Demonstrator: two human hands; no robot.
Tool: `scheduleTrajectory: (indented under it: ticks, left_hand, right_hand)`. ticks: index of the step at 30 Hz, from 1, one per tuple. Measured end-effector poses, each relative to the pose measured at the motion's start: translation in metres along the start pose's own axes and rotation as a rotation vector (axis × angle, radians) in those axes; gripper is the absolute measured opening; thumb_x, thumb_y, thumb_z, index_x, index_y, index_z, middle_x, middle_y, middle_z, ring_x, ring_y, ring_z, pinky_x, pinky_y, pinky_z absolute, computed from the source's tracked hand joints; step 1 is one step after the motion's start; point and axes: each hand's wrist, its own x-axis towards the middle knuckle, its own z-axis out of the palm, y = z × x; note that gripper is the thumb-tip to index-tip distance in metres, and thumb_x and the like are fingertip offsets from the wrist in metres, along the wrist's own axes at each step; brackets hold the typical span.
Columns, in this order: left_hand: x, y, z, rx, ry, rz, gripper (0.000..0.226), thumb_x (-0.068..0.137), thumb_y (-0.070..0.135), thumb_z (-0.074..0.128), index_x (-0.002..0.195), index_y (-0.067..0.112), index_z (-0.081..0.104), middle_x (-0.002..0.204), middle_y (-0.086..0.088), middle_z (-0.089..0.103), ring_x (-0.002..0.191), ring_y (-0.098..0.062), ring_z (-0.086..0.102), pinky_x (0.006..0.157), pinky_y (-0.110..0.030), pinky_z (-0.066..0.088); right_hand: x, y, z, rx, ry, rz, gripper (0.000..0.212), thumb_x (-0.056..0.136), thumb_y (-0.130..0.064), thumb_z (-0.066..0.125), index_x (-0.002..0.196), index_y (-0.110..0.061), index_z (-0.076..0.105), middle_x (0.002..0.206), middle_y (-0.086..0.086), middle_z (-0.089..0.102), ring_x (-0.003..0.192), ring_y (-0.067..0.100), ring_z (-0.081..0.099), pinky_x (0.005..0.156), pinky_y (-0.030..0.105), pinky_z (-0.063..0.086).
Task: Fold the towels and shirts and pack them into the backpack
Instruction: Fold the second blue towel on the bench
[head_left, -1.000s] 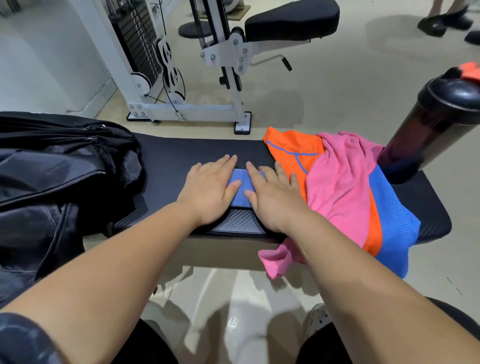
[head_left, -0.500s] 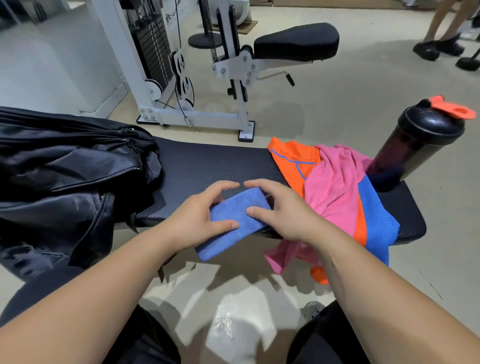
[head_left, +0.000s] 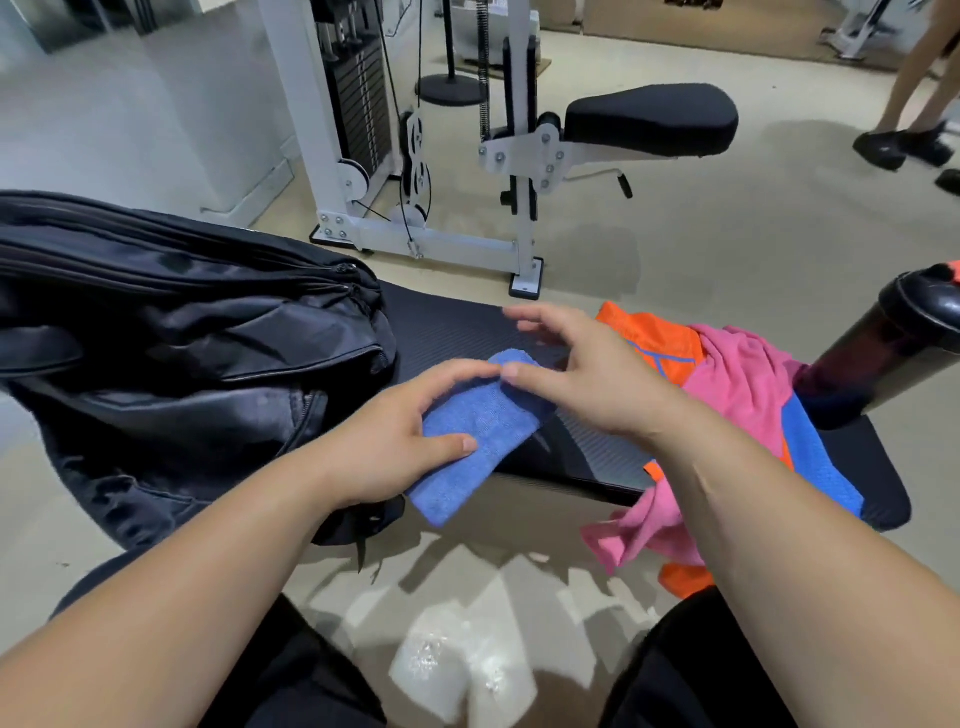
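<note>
My left hand (head_left: 395, 436) grips a small folded blue towel (head_left: 480, 431), thumb on top and fingers underneath, lifted off the black bench (head_left: 452, 327) near its front edge. My right hand (head_left: 587, 369) hovers just right of the towel with fingers spread and relaxed; its thumb tip is at the towel's upper corner. The black backpack (head_left: 171, 353) lies on the bench's left end, close to the towel. A heap of an orange shirt (head_left: 649, 338), a pink shirt (head_left: 737, 379) and a blue cloth (head_left: 815, 457) lies on the right part of the bench, partly hanging over the front.
A dark shaker bottle (head_left: 893, 348) with an orange cap stands at the bench's right end. Behind the bench is a white weight machine (head_left: 441, 156) with a black seat pad (head_left: 649, 119). Another person's legs (head_left: 914, 104) are at the far right. My knees are below the bench.
Both hands pressed the towel flat on the bench, then lifted it. My left hand now carries it leftward toward the backpack while my right hand has let go and opened.
</note>
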Motion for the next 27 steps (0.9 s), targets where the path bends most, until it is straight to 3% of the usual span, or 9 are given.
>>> scheduleTrajectory:
  ticks: [2,4,7,10,15,18,21,24,27]
  left_hand:
    - [-0.010,-0.007,-0.013,-0.007,0.009,-0.023,0.058,0.091,0.006,0.069,0.132,0.045,0.056,0.133,0.027,0.058,0.126,-0.001,0.054,0.110,-0.035,0.043]
    - [-0.020,-0.013,-0.024,-0.006,0.009,-0.046,0.050,0.091,0.006,0.069,0.127,0.040,0.061,0.127,0.027,0.062,0.122,0.004,0.056,0.104,-0.026,0.045]
    - [-0.037,-0.018,-0.038,-0.025,0.024,-0.084,0.043,0.091,0.009,0.068,0.119,0.042,0.064,0.116,0.030,0.067,0.112,0.008,0.060,0.087,-0.012,0.045]
    - [-0.053,-0.026,-0.052,-0.049,0.048,-0.113,0.044,0.091,0.017,0.070,0.123,0.047,0.063,0.122,0.033,0.063,0.119,0.010,0.055,0.092,-0.014,0.043]
    - [-0.085,-0.036,-0.071,-0.122,0.088,-0.126,0.048,0.090,0.015,0.073,0.126,0.045,0.063,0.127,0.031,0.061,0.123,0.007,0.054,0.100,-0.016,0.043]
    - [-0.106,-0.036,-0.080,-0.186,0.168,-0.124,0.049,0.089,0.011,0.074,0.125,0.042,0.064,0.127,0.034,0.060,0.123,0.011,0.052,0.094,-0.006,0.041]
    - [-0.123,-0.032,-0.096,-0.287,0.248,-0.121,0.048,0.089,0.006,0.074,0.123,0.038,0.067,0.125,0.031,0.063,0.120,0.010,0.056,0.089,-0.006,0.043]
    - [-0.135,-0.022,-0.119,-0.411,0.354,-0.087,0.046,0.080,0.017,0.074,0.117,0.043,0.070,0.126,0.022,0.066,0.120,0.002,0.060,0.092,-0.016,0.049]
    - [-0.134,-0.015,-0.151,-0.535,0.537,-0.091,0.049,0.077,0.015,0.080,0.117,0.041,0.071,0.127,0.014,0.069,0.118,-0.007,0.064,0.097,-0.029,0.051]
  right_hand:
    - [0.012,-0.033,0.006,0.016,-0.020,-0.087,0.043,0.097,-0.041,0.061,0.139,-0.036,0.054,0.142,-0.011,0.050,0.133,-0.003,0.041,0.115,0.029,0.034]
    - [0.025,-0.073,0.016,-0.030,-0.137,-0.189,0.035,0.099,-0.044,0.055,0.133,-0.040,0.059,0.156,-0.004,0.038,0.148,0.003,0.022,0.120,0.029,0.021]
    - [0.043,-0.127,0.042,-0.212,-0.377,-0.262,0.029,0.100,-0.050,0.051,0.128,-0.049,0.062,0.169,-0.001,0.004,0.155,0.017,-0.008,0.125,0.042,0.005]
    - [0.066,-0.158,0.068,-0.390,-0.434,-0.289,0.032,0.100,-0.054,0.048,0.131,-0.054,0.056,0.168,-0.008,-0.014,0.154,0.023,-0.017,0.124,0.050,0.001]
    - [0.107,-0.168,0.092,-0.355,-0.407,-0.249,0.042,0.102,-0.050,0.048,0.143,-0.045,0.049,0.168,0.001,-0.015,0.155,0.021,-0.008,0.126,0.045,0.008]
    - [0.123,-0.170,0.098,-0.182,-0.262,-0.229,0.046,0.103,-0.038,0.052,0.148,-0.034,0.047,0.166,0.007,0.012,0.154,0.012,0.010,0.123,0.027,0.013]
    - [0.145,-0.172,0.094,-0.053,-0.090,-0.144,0.052,0.100,-0.034,0.057,0.151,-0.032,0.043,0.148,0.004,0.035,0.142,0.012,0.034,0.112,0.014,0.020]
    - [0.170,-0.175,0.086,0.010,0.019,-0.064,0.057,0.098,-0.043,0.057,0.152,-0.040,0.038,0.152,0.003,0.036,0.136,0.010,0.038,0.112,0.022,0.028]
    - [0.186,-0.181,0.078,0.090,0.051,-0.022,0.056,0.098,-0.040,0.058,0.151,-0.040,0.039,0.151,-0.006,0.040,0.121,0.001,0.039,0.095,0.011,0.033]
